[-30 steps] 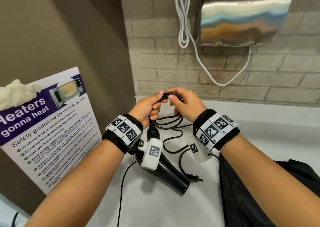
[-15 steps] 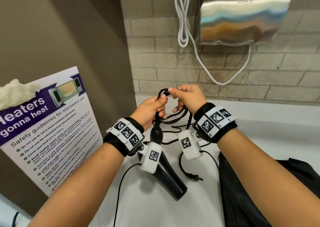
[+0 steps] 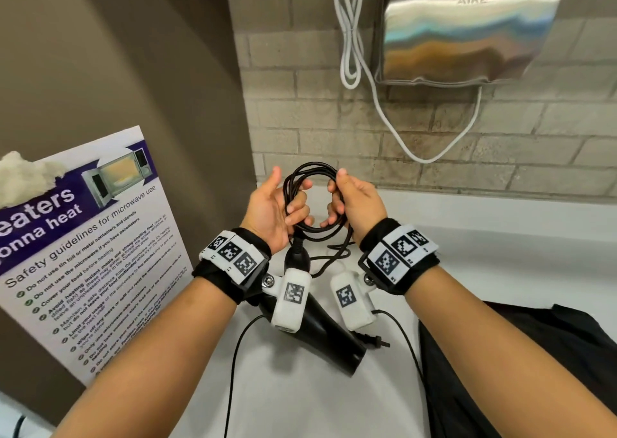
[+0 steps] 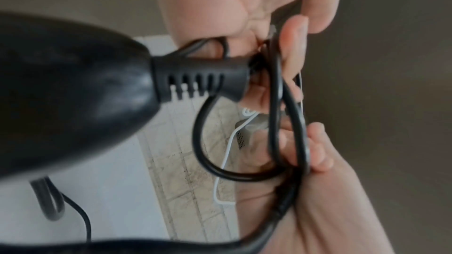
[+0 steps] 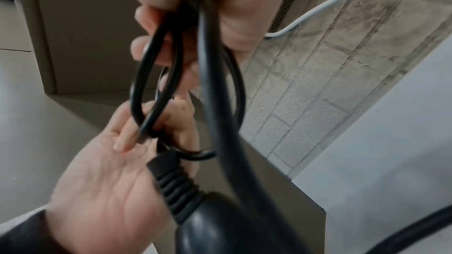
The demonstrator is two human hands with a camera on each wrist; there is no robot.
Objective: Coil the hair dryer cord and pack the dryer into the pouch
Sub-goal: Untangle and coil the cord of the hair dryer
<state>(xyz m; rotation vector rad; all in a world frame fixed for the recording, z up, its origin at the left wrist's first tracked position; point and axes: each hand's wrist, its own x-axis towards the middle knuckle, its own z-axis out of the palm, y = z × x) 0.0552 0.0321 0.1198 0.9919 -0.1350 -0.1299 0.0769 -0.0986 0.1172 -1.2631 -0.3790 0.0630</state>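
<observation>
Black, limp fabric lies nearest at the lower right: the pouch [image 3: 521,364], crumpled on the white counter [image 3: 300,404], just right of the hair dryer [image 3: 320,331]. Glossy black plastic, the dryer is a tapering barrel with its open round mouth toward the viewer and its narrow end lifted toward the hands; white wrist-camera housings partly cover it. Beside the dryer's mouth, on the side toward the pouch, the two-pin plug [image 3: 380,341] rests on the counter, apart from the dryer.

Beyond the dryer's narrow end, a ribbed rubber strain relief [image 4: 200,80] leads into the cord [image 3: 312,197], smooth round black cable gathered into several upright loops. The left hand [image 3: 270,210] holds the loops' left side with curled fingers [image 3: 295,210], thumb raised free. The right hand [image 3: 359,204] clamps the right side, fingers wrapped round the bundled strands. Slack cord trails down behind the dryer onto the counter.

Left of the dryer, a glossy printed microwave safety poster [image 3: 83,244] leans on a brown wall. Farther back rises rough grey brick [image 3: 334,127], carrying a brushed steel hand dryer [image 3: 467,27] with a looped white cable [image 3: 350,37].
</observation>
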